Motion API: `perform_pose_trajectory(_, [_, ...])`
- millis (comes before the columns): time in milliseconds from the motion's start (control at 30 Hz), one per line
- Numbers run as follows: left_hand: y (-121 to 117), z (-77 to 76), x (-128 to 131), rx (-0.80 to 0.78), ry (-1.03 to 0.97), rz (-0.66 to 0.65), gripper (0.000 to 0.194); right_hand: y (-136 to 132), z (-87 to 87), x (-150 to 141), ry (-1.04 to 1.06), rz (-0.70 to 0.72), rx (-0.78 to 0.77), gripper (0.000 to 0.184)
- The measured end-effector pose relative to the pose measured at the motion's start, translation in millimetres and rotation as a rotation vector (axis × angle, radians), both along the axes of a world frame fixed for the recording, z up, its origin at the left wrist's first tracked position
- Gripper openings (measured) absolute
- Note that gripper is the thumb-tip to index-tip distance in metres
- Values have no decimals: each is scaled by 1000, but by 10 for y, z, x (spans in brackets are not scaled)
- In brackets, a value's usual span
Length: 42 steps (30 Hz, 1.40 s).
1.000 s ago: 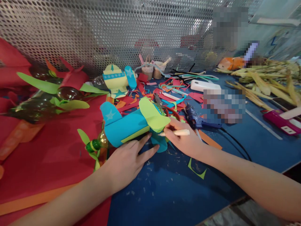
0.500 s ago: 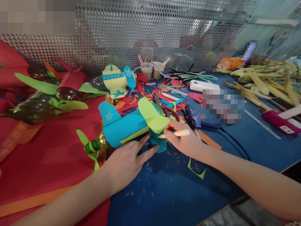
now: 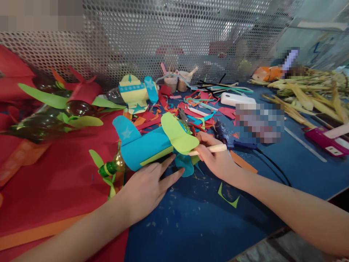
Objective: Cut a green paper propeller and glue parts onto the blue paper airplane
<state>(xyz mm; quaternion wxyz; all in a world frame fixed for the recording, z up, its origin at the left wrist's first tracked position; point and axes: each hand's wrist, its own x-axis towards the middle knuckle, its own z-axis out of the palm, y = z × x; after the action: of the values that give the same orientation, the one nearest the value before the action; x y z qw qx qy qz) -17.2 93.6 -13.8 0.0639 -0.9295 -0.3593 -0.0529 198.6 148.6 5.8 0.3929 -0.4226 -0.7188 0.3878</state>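
Note:
My left hand lies with its fingers stretched and spread, two fingertips on a rounded blue paper piece. Between the pinched fingers of my right hand is a cream-coloured pen; its tip points left, partly behind the green wing. The model plane is a bottle wrapped in blue paper, lying on its side just beyond my left hand. It has a blue wing with a star, a lime-green wing near my right fingers, and a green bottle-neck propeller at the left.
Red paper covers the table's left side. Paper scraps, a blue glue gun with its cord, and a yellow paper plane lie behind. Red bottle planes stand left. Dried husks and a magenta tool are right.
My right hand has moved slightly right and up with the pen, whose tip has left the blue paper piece. My left hand stays where it was.

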Motion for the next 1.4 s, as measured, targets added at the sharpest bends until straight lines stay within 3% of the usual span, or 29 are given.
perform_pose_trajectory(400, [-2,-9,-4,22,8,7,50,-5,21,-4,-239,-31,53,8])
perform_pose_trajectory(1400, [-2,-5,-5,10,19,16,51,-6,31,11,-228,13,42,7])
